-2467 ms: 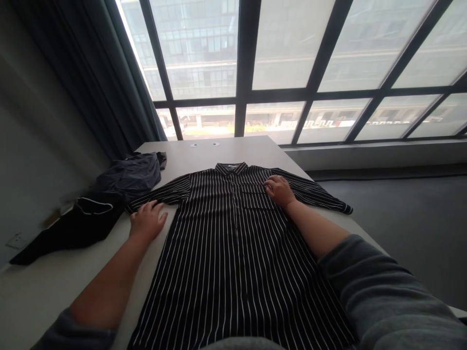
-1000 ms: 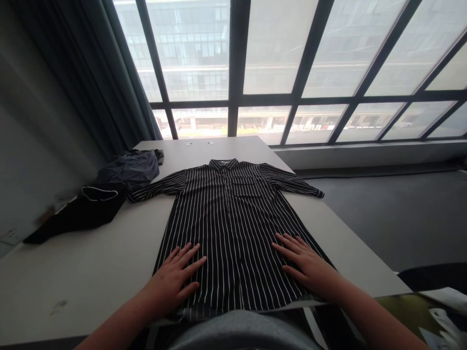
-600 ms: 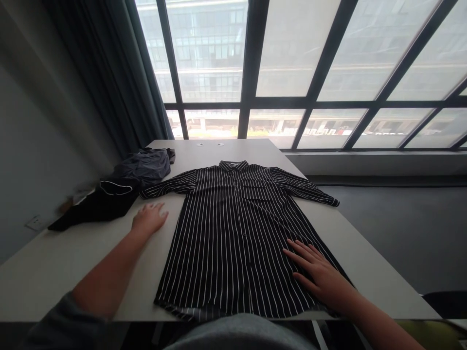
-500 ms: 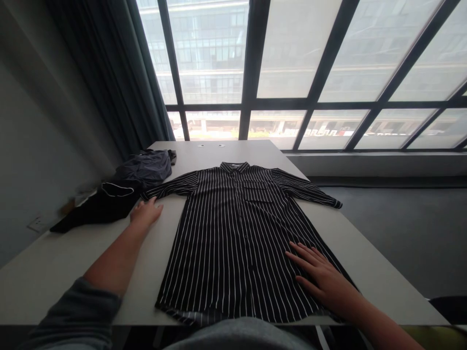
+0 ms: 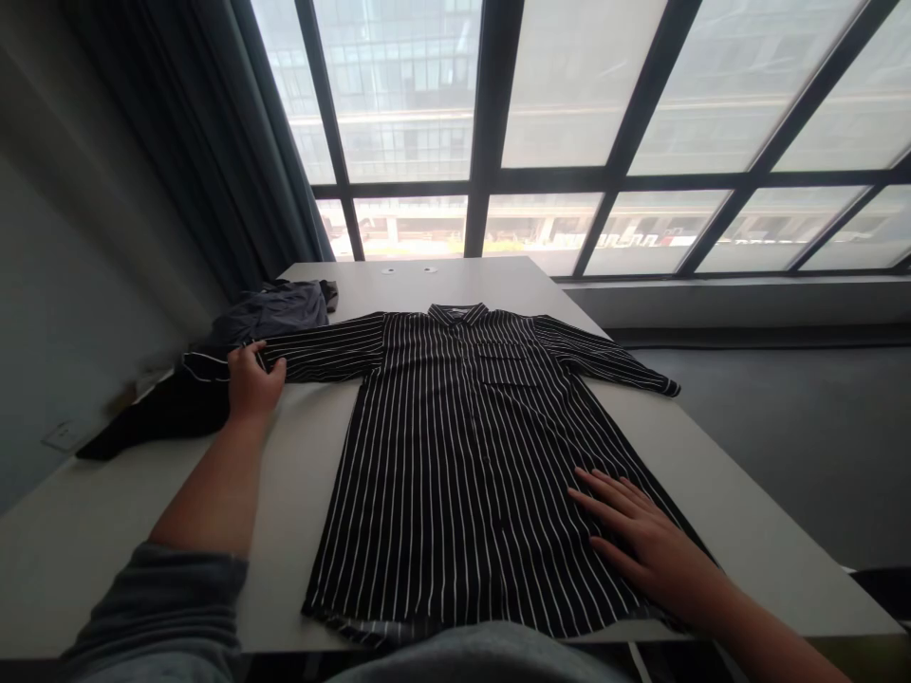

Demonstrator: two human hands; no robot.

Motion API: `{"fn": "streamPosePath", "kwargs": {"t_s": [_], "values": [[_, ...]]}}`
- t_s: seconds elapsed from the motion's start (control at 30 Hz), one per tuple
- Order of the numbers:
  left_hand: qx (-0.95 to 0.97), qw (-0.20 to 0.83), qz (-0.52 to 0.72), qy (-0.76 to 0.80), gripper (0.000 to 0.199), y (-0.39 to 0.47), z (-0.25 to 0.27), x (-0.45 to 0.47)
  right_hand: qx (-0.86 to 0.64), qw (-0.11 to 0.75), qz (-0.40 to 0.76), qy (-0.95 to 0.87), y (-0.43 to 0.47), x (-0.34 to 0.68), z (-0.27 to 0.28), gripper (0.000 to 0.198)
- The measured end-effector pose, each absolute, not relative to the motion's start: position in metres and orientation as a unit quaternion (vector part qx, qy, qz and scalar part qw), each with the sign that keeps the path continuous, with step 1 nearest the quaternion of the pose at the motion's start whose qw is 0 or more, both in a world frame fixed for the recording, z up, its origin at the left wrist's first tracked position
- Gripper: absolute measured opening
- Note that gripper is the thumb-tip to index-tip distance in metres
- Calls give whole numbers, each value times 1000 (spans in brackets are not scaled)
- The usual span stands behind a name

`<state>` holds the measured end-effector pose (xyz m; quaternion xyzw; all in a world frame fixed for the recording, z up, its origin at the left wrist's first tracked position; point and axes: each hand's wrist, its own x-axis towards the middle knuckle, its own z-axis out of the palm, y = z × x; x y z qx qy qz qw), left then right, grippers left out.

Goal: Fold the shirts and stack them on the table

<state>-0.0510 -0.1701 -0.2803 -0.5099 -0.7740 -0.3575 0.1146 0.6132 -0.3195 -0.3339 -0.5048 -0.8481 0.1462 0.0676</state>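
Plainly, left hand (image 5: 256, 381) grips striped shirt (image 5: 427, 465) by sleeve (image 5: 327, 349); right hand (image 5: 644, 539) lies flat; collar label (image 5: 458, 310) illegible.

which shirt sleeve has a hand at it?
The left-side sleeve: the left hand is at its outer end. The right-side sleeve has none; the right hand rests lower, on the shirt's body.

Grey sleeve (image 5: 160, 607) (creased); grey top (image 5: 462, 655)

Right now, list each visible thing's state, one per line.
Striped shirt: spread out, front up.
Left sleeve: stretched outward.
Right sleeve: slanting outward.
Left hand: at left sleeve's end, grip unclear.
Right hand: open, palm down on shirt.
Gray clothing: crumpled.
Black garment: lying loose.
Curtain: drawn aside.
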Motion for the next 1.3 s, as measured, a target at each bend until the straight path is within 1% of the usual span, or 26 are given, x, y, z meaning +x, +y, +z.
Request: {"fn": "streamPosePath", "kwargs": {"t_s": [0.1, 0.13, 0.23, 0.3, 0.43, 0.5, 0.57, 0.8, 0.97, 1.23, 1.3], "values": [[-498, 87, -323, -800, 63, -170, -286, -55, -505, 67, 146, -848, -320, 613, -333, 61], [-503, 96, -309, -801, 64, -171, -289, -54, -505, 67, 146, -848, -320, 613, -332, 61], [-528, 168, -271, -787, 66, -176, -295, -46, -503, 72, 148, -849, -320, 612, -331, 60], [-565, 179, -230, -772, 63, -176, -299, -35, -505, 73, 146, -848, -320, 612, -331, 60], [-663, 88, -111, -735, 56, -170, -309, -11, -506, 68, 144, -847, -320, 612, -332, 61], [-662, 44, -66, -745, 57, -166, -317, -5, -503, 70, 144, -849, -320, 612, -332, 60], [-640, 17, -47, -767, 58, -164, -323, -6, -502, 73, 143, -850, -320, 612, -332, 60], [-515, 14, -57, -855, 66, -169, -316, -32, -505, 68, 148, -848, -320, 610, -328, 59], [-437, 18, -87, -895, 71, -173, -309, -51, -505, 85, 149, -846, -321, 611, -327, 58], [-440, -10, -103, -892, 65, -173, -310, -51, -510, 80, 157, -842, -323, 607, -324, 57], [-435, 6, -110, -894, 65, -176, -307, -44, -510, 76, 169, -840, -324, 607, -321, 57]]}}
